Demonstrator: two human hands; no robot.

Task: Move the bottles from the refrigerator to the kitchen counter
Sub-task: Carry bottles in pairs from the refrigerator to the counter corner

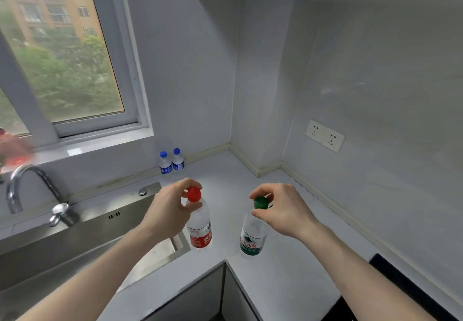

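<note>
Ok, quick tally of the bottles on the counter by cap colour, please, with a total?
Blue caps: 2, the small blue-capped bottles near the wall under the window.
Red cap: 1, the red-capped bottle, pinched at the cap by the left hand.
Green cap: 1, the green-capped bottle, pinched at the cap by the right hand.
Total: 4 bottles.

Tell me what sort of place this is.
Most likely a home kitchen: a steel sink with a tap under a window, a grey L-shaped counter, and a double wall socket.
</note>
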